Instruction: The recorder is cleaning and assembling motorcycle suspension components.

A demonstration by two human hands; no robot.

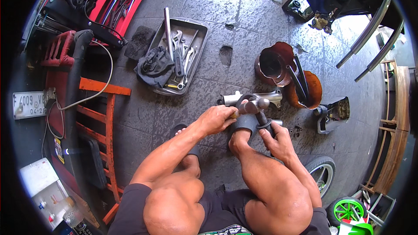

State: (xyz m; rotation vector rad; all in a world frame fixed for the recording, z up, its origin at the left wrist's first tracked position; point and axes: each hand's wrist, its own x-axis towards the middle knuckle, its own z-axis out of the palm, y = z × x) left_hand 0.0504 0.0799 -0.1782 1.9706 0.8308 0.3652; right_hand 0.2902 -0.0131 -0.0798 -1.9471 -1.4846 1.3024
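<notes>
My left hand is closed around the short yellowish handle of a hammer. The hammer's rounded metal head is above my right foot. My right hand grips a dark rubber-like handle with a round flange; its upper end meets or lies just behind the hammer head, and I cannot tell whether they touch. Behind my hands a silver metal tube-shaped part lies on the floor. Under the hammer is the dark sandal on my right foot.
A grey tray of wrenches with a dark cloth stands ahead left. Two rusty cut containers sit ahead right. An orange metal frame and red tool cabinet line the left. A wheel lies at right.
</notes>
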